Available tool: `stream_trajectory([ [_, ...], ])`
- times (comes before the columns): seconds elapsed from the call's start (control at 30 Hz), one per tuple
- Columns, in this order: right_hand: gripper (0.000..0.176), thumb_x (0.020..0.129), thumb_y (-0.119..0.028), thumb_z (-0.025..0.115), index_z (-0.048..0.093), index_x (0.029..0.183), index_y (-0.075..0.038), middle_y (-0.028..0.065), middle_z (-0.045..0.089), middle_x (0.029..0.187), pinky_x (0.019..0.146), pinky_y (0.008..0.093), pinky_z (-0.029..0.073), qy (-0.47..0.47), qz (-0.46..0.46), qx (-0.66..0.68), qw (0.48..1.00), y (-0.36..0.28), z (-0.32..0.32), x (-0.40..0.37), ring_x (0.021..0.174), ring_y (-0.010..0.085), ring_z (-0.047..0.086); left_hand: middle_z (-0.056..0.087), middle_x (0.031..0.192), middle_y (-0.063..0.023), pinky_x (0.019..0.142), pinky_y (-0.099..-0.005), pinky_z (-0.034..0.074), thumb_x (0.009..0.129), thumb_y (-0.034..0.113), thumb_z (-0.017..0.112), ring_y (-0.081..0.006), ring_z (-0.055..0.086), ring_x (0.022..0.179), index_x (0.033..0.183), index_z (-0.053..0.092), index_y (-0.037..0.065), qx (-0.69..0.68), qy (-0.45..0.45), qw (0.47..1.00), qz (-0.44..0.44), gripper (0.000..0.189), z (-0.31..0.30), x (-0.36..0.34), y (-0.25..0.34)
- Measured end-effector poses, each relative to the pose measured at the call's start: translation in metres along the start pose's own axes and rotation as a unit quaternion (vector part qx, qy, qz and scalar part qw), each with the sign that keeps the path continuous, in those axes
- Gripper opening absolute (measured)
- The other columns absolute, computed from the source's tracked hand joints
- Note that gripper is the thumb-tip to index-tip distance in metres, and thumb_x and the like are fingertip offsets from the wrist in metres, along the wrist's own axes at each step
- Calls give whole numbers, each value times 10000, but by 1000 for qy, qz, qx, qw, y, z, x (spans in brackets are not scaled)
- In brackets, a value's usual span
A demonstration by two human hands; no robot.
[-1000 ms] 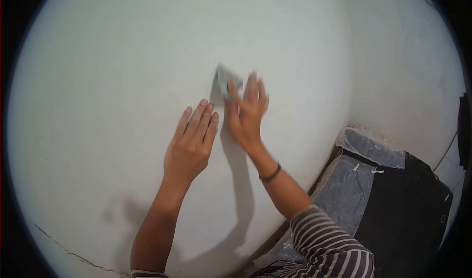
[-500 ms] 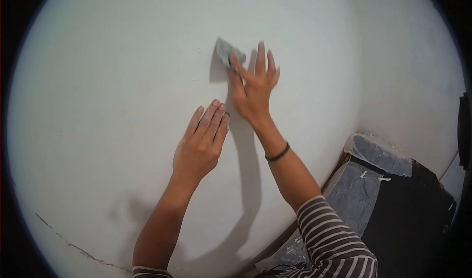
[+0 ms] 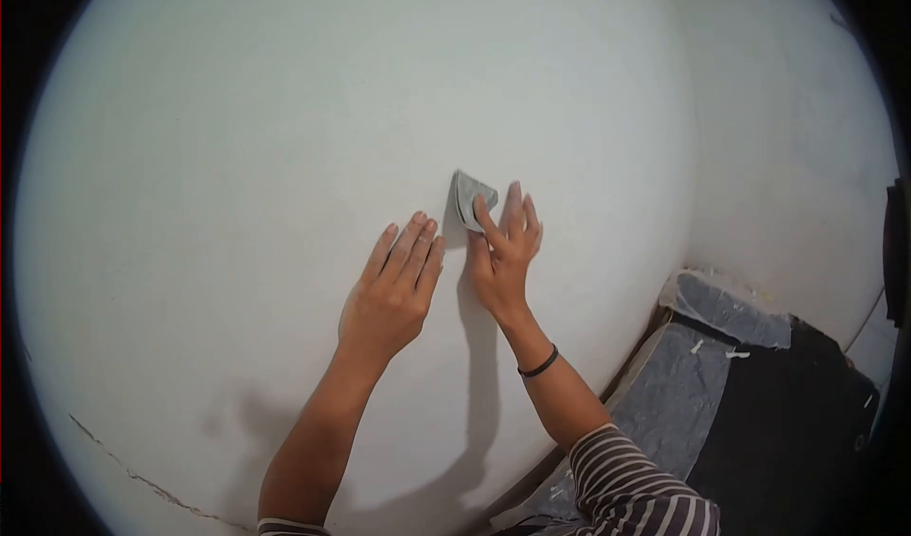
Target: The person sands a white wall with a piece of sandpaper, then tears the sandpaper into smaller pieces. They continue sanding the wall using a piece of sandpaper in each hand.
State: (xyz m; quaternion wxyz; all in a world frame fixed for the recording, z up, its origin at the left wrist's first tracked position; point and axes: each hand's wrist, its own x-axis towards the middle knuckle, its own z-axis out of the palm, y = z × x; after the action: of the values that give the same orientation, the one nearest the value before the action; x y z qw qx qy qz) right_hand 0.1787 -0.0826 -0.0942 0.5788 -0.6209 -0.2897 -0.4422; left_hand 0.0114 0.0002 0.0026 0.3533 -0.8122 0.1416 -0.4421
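My right hand point(image 3: 505, 261) pinches a folded piece of grey sandpaper point(image 3: 470, 197) between thumb and index finger, near the middle of the white wall point(image 3: 285, 138). The sandpaper is bent, with its layered edge showing on the left, and casts a shadow on the wall. The other fingers of that hand point upward, spread beside it. To the lower left, my left hand point(image 3: 389, 294) lies flat against the wall with its fingers stretched out, holding nothing.
A crack point(image 3: 142, 479) runs along the wall at lower left. On the right, a second wall point(image 3: 788, 157) meets the first in a corner. Below it stands a dark object point(image 3: 778, 422) partly covered by a clear plastic sheet point(image 3: 669, 384).
My right hand has moved down and slightly right along the wall with the sandpaper, coming level with the left fingertips. My left hand has barely shifted.
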Motion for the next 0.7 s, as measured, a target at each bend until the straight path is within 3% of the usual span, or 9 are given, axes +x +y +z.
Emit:
stream_trajectory([
  [0.07,401,940,-211,654,705,1332,-277,247,275,1649,1157,723,60,38,-7,-83,996,21,-9,22,1504,486,202,660,1360,-123,1163,-470,416,1007,131,584,-274,541,1374,1234,684,25,-2,-6,1000,3,270,2,-7,11],
  [0.17,348,1022,-264,564,694,1345,-263,242,257,1656,1170,706,35,93,91,-3,992,20,-12,69,1510,477,167,676,1338,-121,1168,-468,413,1008,129,588,-271,544,1372,1233,687,25,-8,-7,1000,-2,267,5,-11,14],
  [0.27,376,1016,-219,553,679,1364,-286,237,273,1651,1158,725,61,25,-39,-34,998,-6,-1,16,1510,466,183,683,1327,-121,1172,-467,410,1006,124,594,-272,547,1369,1225,689,29,-8,-1,1000,-5,257,3,-6,13],
  [0.4,387,976,-191,595,696,1342,-264,234,306,1638,1150,740,64,77,-21,-64,995,16,-11,57,1483,498,227,680,1331,-124,1175,-468,407,1002,114,600,-273,548,1370,1225,688,32,-12,-2,1000,-3,254,1,-6,10],
  [0.43,393,965,-196,606,696,1343,-254,235,311,1635,1150,740,65,99,40,-38,994,14,-13,72,1476,503,242,678,1335,-125,1175,-469,407,1002,115,601,-273,547,1370,1228,687,30,-12,-9,1000,-4,257,2,-9,12],
  [0.53,400,959,-192,606,696,1343,-254,222,307,1642,1148,743,68,89,10,3,996,-3,1,54,1484,502,229,672,1344,-129,1174,-471,407,1000,118,604,-275,548,1370,1235,684,26,-5,-15,1000,1,265,1,-6,10],
  [0.6,425,935,-189,622,696,1346,-269,187,300,1658,1145,748,64,-12,-67,-3,998,-21,-4,23,1498,503,204,669,1348,-129,1173,-472,408,998,121,608,-276,548,1370,1238,683,24,-2,-21,1000,-3,269,-2,-6,10],
  [0.67,419,928,-201,636,703,1335,-276,188,316,1650,1149,740,65,34,-83,-81,993,2,-14,44,1505,496,199,669,1347,-129,1173,-474,408,997,120,609,-276,549,1369,1239,682,22,-10,-11,1000,-3,271,0,-6,10],
  [0.7,421,922,-198,638,706,1330,-279,188,317,1649,1150,741,64,66,-30,-60,996,12,-12,59,1505,492,201,670,1346,-129,1173,-475,407,997,120,610,-276,549,1368,1240,682,22,-13,-6,1000,-3,272,1,-6,11],
])
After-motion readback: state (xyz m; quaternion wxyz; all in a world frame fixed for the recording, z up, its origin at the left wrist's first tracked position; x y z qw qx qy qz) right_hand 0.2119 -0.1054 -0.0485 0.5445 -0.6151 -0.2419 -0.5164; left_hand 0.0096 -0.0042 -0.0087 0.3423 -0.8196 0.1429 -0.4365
